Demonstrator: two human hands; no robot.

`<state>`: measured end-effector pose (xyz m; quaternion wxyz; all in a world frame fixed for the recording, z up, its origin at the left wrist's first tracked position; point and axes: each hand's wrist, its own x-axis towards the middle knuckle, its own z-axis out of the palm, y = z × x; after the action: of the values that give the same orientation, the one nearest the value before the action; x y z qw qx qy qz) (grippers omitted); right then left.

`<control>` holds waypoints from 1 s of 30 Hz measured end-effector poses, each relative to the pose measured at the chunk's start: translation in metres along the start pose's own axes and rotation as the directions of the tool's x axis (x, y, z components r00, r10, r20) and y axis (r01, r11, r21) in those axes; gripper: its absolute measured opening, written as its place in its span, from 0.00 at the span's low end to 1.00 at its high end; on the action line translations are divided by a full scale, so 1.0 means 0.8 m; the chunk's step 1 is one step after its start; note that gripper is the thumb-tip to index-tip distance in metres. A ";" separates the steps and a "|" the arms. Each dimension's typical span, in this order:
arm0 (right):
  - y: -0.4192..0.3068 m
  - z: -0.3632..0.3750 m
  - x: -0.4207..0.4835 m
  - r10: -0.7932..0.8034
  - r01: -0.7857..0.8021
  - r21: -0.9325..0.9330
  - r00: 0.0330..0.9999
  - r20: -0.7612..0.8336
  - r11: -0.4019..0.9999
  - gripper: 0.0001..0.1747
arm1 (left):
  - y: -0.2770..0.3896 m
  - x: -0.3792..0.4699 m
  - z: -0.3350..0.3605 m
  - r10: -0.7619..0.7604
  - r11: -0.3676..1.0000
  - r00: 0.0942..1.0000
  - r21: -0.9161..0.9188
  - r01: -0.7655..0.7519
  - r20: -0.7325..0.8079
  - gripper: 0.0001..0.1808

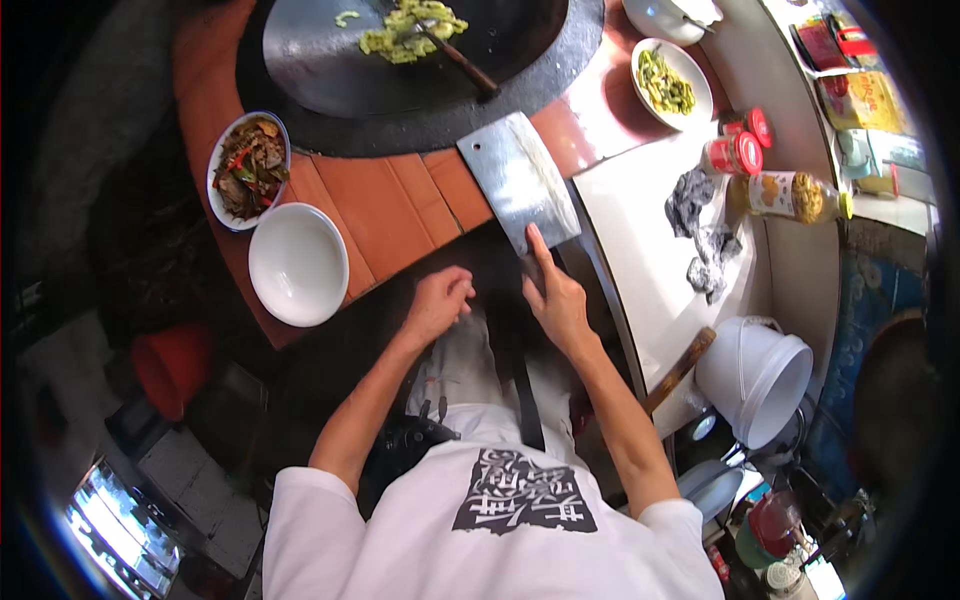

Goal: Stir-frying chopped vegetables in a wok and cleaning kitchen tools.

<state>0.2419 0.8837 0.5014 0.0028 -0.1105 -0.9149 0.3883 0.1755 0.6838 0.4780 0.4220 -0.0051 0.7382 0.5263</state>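
Observation:
My right hand (559,304) grips a cleaver (517,180), its index finger laid along the broad steel blade. The blade is over the tiled stove edge, beside the rim of a large wok (315,82). Near my body, my left hand (439,300) is loosely curled and holds nothing that I can see. Pale green cooked food (412,34) lies in the wok, with a long-handled utensil (469,67) resting in it. To the left, an empty white bowl (298,264) touches a bowl of cooked meat and peppers (250,171). A plate of green food (666,84) stands right of the wok.
On the white counter (622,225) at right are red-lidded jars (735,153), a bottle lying on its side (784,196) and crumpled dark plastic (694,199). Below are a wooden handle (681,369) and a white bucket (750,382). A red bucket (171,371) stands at lower left.

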 end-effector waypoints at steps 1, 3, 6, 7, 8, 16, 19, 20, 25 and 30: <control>0.003 0.001 0.000 -0.003 0.003 0.001 1.000 -0.006 1.000 0.43 | 0.000 -0.004 0.005 -0.022 1.000 1.000 -0.017 0.022 0.013 0.14; 0.005 0.002 0.002 0.024 -0.023 -0.017 1.000 0.016 1.000 0.44 | 0.001 0.002 0.008 -0.006 1.000 1.000 -0.022 0.006 0.005 0.14; 0.004 -0.006 0.002 0.004 -0.004 0.041 1.000 0.005 0.999 0.42 | 0.004 -0.003 0.017 -0.035 0.997 0.999 -0.064 0.037 0.024 0.13; 0.002 -0.012 0.002 -0.006 0.005 0.084 1.000 0.010 0.996 0.41 | 0.007 -0.004 0.019 -0.036 0.997 0.999 -0.063 0.037 0.025 0.13; -0.003 -0.019 0.001 -0.045 0.051 0.116 0.997 -0.056 0.992 0.40 | 0.009 -0.003 0.020 0.000 0.998 1.000 -0.067 0.002 0.018 0.13; -0.043 -0.110 -0.004 0.257 -0.425 0.867 0.896 0.362 0.260 0.35 | 0.072 0.028 0.011 0.427 0.902 0.879 0.166 -0.398 -0.212 0.10; -0.011 -0.108 -0.014 0.090 -0.393 0.900 0.906 0.414 -0.187 0.20 | 0.108 0.061 0.007 0.597 0.790 0.755 0.363 -0.495 -0.272 0.11; -0.008 -0.108 -0.018 0.071 -0.395 0.874 0.900 0.430 -0.283 0.11 | 0.117 0.075 0.005 0.599 0.788 0.754 0.362 -0.498 -0.268 0.11; 0.014 -0.093 -0.037 -0.023 -0.375 0.745 0.900 0.436 -0.551 0.12 | 0.166 0.133 0.008 0.735 0.528 0.668 0.717 -0.455 -0.117 0.14; 0.007 -0.093 -0.034 -0.026 -0.381 0.709 0.890 0.456 -0.593 0.12 | 0.161 0.173 0.007 0.690 0.394 0.724 0.841 -0.371 -0.004 0.14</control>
<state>0.2760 0.9349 0.5513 -0.0889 -0.1863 -0.0388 0.9777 0.0319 0.8063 0.4904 0.0426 0.3290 0.9130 0.2375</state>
